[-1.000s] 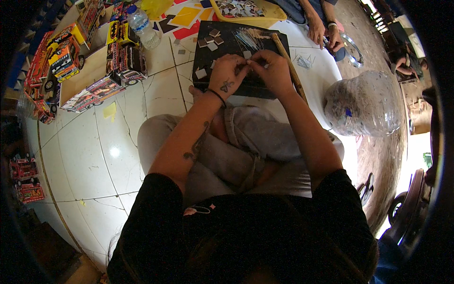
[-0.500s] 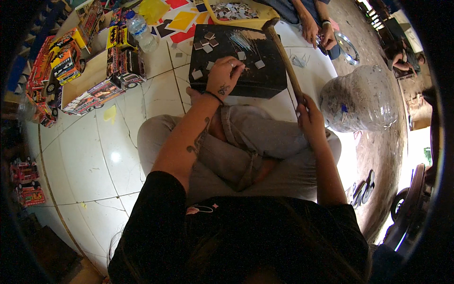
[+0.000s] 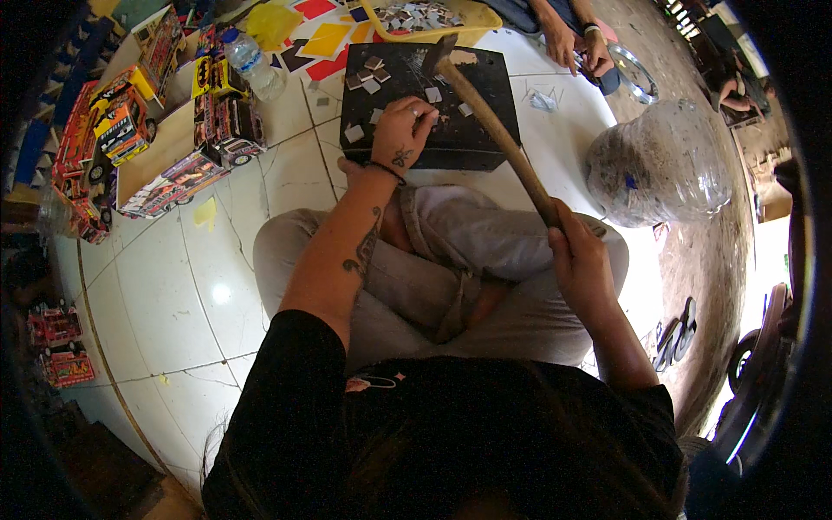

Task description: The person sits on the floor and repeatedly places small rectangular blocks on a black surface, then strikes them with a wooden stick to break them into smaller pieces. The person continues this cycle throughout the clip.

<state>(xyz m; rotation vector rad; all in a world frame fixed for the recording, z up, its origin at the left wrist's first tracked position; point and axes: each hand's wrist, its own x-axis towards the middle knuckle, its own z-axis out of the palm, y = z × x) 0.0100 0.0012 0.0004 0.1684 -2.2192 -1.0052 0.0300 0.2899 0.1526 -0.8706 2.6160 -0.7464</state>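
My right hand is wrapped round the lower end of a hammer's wooden handle. The hammer head is raised over the far part of a low black block in front of my crossed legs. Resting on the near left of the block, my left hand has its fingers closed in a pinch; whatever is between them is too small to make out. Small square pieces lie on the block around that hand. Thin wires or nails by the hammer head are mostly hidden.
Toy trucks and a water bottle stand at left. Behind the block are coloured sheets and a yellow basin of square pieces. Another person's hands work at far right, beyond a big clear plastic jug.
My right hand has swung the hammer so its head moved left, over the block. My left hand stays pinched at nearly the same spot on the block. The view has shifted slightly.
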